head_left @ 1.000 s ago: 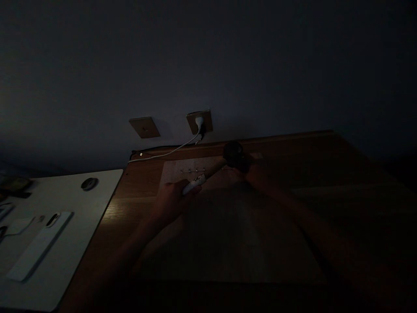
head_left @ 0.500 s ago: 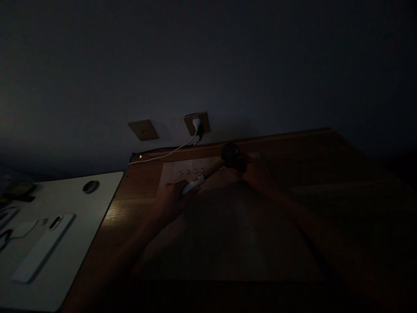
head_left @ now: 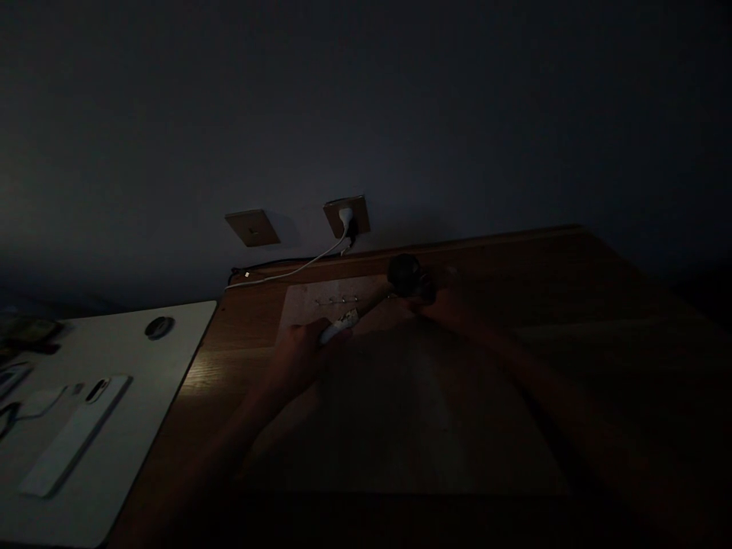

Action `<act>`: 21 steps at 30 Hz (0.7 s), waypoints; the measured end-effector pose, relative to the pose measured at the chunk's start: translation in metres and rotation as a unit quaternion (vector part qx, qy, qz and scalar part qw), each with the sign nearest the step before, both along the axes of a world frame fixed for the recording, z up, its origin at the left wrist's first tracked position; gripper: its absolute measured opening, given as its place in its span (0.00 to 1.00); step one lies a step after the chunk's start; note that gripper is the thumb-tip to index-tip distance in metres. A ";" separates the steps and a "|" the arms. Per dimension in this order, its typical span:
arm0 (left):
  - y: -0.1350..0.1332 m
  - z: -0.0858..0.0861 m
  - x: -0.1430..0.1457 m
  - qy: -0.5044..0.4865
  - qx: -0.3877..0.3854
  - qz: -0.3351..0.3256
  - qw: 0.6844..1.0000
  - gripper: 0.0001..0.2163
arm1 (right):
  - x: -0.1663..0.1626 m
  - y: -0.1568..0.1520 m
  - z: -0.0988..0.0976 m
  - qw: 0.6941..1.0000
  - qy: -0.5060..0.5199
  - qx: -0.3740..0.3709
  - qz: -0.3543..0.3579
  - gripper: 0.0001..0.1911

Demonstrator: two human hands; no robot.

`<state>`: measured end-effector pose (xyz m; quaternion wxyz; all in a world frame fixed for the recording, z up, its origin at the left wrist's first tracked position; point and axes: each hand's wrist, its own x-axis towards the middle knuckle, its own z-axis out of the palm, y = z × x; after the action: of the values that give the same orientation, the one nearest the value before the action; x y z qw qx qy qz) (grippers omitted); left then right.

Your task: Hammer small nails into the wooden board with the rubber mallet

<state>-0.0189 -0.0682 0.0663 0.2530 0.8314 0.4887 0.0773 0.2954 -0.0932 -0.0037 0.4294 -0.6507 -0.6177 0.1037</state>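
Note:
The scene is very dark. My left hand (head_left: 303, 343) is closed around a slim white stick-like thing (head_left: 339, 326), its far end mottled. A dim brownish strip (head_left: 374, 296) runs from that end toward a dark rounded object (head_left: 405, 274); whether the pieces are joined I cannot tell. My right hand (head_left: 443, 301) is closed at the dark object, its fingers mostly lost in shadow. Both hands are over a pale sheet or board (head_left: 309, 293) on the wooden desk (head_left: 240, 328). Several small shiny metal pieces (head_left: 337, 300) lie in a row near its back edge.
A white table (head_left: 137, 396) adjoins on the left, bearing a white phone (head_left: 74, 438), a dark round object (head_left: 159, 328) and cables. Behind the desk, a wall outlet (head_left: 347, 216) holds plugs, with a white cord (head_left: 286, 278) along the edge. A wall plate (head_left: 252, 228) is beside it.
Almost nothing differs. The dark object and my right hand have shifted very slightly, and the light on the scene is a little dimmer.

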 end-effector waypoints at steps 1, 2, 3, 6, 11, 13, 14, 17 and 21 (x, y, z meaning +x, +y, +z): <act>0.000 0.001 -0.002 -0.006 0.000 0.007 1.000 0.22 | 0.002 -0.001 0.000 1.000 0.003 0.004 -0.008 0.27; -0.001 0.001 -0.003 -0.011 0.000 0.016 1.000 0.21 | 0.003 -0.004 0.001 1.000 0.005 0.009 -0.024 0.25; -0.001 0.002 -0.005 -0.014 0.000 0.025 1.000 0.21 | 0.002 -0.007 0.003 0.999 0.004 0.015 -0.042 0.21; -0.001 0.004 -0.011 -0.020 -0.001 0.044 0.999 0.22 | -0.021 -0.025 0.018 0.998 -0.052 0.020 -0.022 0.08; -0.002 0.006 -0.018 -0.020 -0.003 0.058 0.998 0.24 | -0.101 -0.063 0.047 0.911 -0.319 0.027 0.261 0.14; -0.003 0.004 -0.019 -0.021 -0.004 0.065 0.998 0.24 | -0.124 -0.072 0.049 0.882 -0.398 0.016 0.251 0.09; -0.003 0.003 -0.020 -0.024 -0.006 0.066 0.998 0.24 | -0.131 -0.075 0.048 0.874 -0.423 0.014 0.239 0.09; -0.003 -0.001 -0.024 -0.024 -0.010 0.066 0.997 0.25 | -0.131 -0.078 0.040 0.865 -0.446 0.020 0.229 0.10; -0.004 -0.003 -0.027 -0.015 -0.015 0.067 0.998 0.25 | -0.090 -0.066 0.027 0.902 -0.373 0.014 0.217 0.13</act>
<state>-0.0457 -0.0719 0.0637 0.2671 0.7916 0.5407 0.0987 0.2059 -0.1596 0.0233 0.1434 -0.4857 -0.8599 -0.0645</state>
